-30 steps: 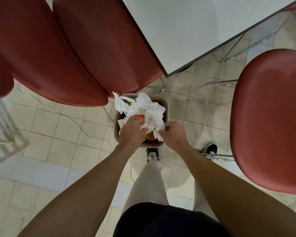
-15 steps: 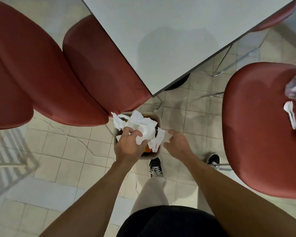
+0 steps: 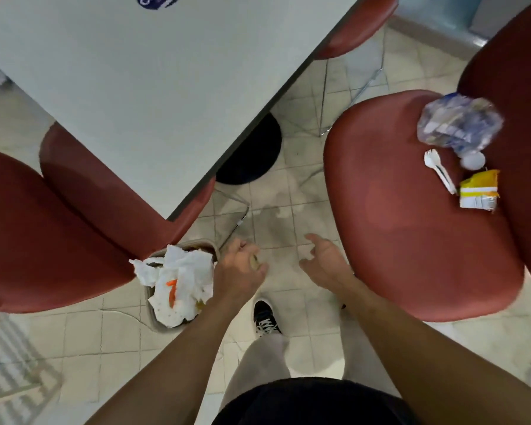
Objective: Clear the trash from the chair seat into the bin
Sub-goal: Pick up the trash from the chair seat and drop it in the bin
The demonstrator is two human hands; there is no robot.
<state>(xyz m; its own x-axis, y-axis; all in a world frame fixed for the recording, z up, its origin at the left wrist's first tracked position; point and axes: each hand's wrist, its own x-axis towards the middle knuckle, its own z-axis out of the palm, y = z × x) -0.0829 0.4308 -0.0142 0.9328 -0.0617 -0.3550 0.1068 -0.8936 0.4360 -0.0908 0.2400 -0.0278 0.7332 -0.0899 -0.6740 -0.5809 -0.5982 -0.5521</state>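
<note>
The left hand (image 3: 238, 273) hangs just right of the bin (image 3: 154, 314), fingers loosely curled; whether it holds anything cannot be told, as blur obscures the palm. The right hand (image 3: 325, 262) hovers over the floor beside the chair seat (image 3: 396, 210), fingers spread and empty. Crumpled white paper (image 3: 181, 280) hides the bin's interior. On the smooth red seat lie a crushed plastic bottle (image 3: 459, 124), a white fork (image 3: 439, 170) and a yellow carton (image 3: 478, 190).

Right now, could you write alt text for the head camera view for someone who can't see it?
A person's empty left hand and right hand hover between a tissue-stuffed bin and a red chair seat holding a crumpled plastic bottle, white plastic fork and yellow wrapper.
</note>
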